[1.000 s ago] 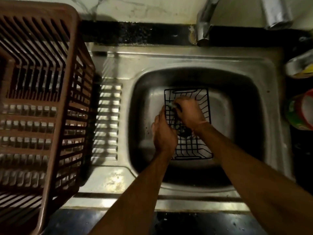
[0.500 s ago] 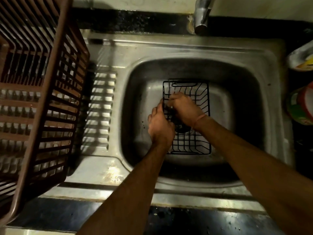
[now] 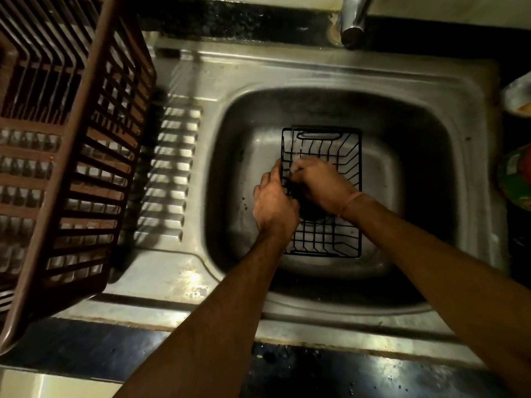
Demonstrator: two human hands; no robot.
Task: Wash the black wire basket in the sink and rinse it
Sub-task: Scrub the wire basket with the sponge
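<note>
Head view shows my left hand (image 3: 274,205) gripping the left rim of the black wire basket (image 3: 323,193) on the sink (image 3: 425,156) floor, while my right hand (image 3: 317,185) curls inside, seemingly scrubbing. I judge rinsing comes next; the tap (image 3: 355,17) looks dry. A brown crate (image 3: 66,145) crowds the drainboard.

Black wire basket (image 3: 339,156), brown slatted crate (image 3: 71,145).

Brown plastic crate (image 3: 66,156) on drainboard, tap (image 3: 355,20), possibly containers (image 3: 515,179) at right
</note>
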